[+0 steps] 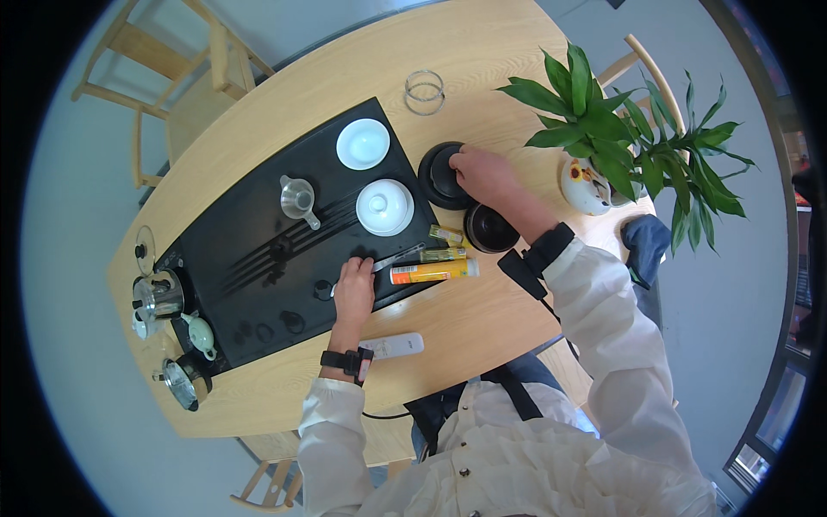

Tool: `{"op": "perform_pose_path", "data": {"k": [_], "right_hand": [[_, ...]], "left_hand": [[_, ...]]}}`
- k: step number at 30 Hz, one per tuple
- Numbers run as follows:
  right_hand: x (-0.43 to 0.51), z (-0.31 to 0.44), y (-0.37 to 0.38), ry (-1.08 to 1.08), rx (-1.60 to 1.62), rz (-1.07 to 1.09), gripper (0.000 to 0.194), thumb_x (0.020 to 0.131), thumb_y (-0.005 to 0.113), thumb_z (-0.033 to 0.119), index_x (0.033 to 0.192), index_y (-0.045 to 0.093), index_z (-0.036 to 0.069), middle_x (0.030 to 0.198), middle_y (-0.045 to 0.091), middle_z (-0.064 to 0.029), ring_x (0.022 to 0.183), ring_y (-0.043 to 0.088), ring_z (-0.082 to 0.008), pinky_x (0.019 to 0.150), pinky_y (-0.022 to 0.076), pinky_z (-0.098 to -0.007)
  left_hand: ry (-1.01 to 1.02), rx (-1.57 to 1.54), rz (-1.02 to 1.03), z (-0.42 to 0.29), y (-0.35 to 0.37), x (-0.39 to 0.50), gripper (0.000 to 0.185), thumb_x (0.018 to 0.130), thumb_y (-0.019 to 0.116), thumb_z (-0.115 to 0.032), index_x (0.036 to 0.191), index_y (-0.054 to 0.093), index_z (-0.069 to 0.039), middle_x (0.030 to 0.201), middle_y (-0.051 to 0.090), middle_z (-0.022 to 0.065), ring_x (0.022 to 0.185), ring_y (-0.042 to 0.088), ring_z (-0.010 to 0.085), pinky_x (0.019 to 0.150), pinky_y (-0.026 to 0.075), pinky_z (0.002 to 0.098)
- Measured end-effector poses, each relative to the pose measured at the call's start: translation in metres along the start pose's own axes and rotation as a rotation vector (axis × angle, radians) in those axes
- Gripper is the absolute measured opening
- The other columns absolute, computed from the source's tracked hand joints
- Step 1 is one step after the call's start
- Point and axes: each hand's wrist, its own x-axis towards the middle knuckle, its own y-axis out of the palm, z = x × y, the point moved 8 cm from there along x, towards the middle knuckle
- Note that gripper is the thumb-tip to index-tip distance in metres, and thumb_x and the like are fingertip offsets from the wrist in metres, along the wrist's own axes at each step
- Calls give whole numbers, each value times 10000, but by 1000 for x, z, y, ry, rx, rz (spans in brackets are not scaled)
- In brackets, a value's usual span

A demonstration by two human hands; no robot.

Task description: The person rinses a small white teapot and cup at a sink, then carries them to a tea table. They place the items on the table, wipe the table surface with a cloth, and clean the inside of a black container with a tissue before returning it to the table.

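Note:
My left hand [354, 291] is low over the black tea tray [239, 239], its fingers closed around a slim, shiny utensil [398, 256] that points right. My right hand [486, 178] grips the edge of a black round lid or dish [444, 171], which sits on a wider dark round base [429, 194]. Just below that hand is a dark bowl [491, 227]. Between my hands lie a yellow-orange tube [433, 271] and two small yellow-labelled vials [443, 254]. A white lidded bowl [384, 207] stands on the tray beyond them.
A white bowl [363, 143] and a clear pitcher [298, 198] stand on the tray. Metal kettles [161, 297] and a pale green teapot [201, 336] are at left. A potted plant [585, 184] leans in from the right. A white slim case [397, 346] lies by my left wrist.

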Motion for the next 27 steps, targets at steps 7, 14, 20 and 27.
{"op": "perform_pose_path", "data": {"k": [7, 14, 20, 27], "right_hand": [[5, 7, 13, -38, -113, 44, 72, 735, 501, 88, 758, 569, 82, 801, 536, -90, 776, 572, -264, 634, 466, -376], [6, 3, 20, -88, -69, -18, 67, 718, 514, 85, 759, 564, 67, 799, 535, -107, 774, 568, -279, 631, 461, -392], [0, 2, 15, -89, 22, -23, 164, 722, 496, 61, 875, 555, 56, 885, 535, -127, 828, 550, -320, 679, 452, -422], [-18, -6, -6, -56, 98, 22, 270, 741, 540, 63, 1012, 528, 62, 987, 525, -123, 869, 534, -318, 718, 449, -394]], "left_hand": [[10, -9, -53, -1, -23, -21, 234, 727, 570, -30, 961, 572, -33, 931, 528, 95, 848, 526, 271, 699, 463, 354], [-97, -81, -134, 7, -45, -59, 215, 724, 571, -29, 938, 586, -34, 931, 552, 121, 849, 539, 293, 728, 458, 359], [-270, -181, -226, 11, -71, -114, 217, 740, 537, 5, 951, 576, -22, 929, 558, 138, 832, 555, 305, 705, 460, 345], [-430, -193, -267, 14, -98, -167, 205, 736, 557, -17, 939, 587, -17, 910, 568, 139, 816, 561, 302, 698, 463, 342]]}}
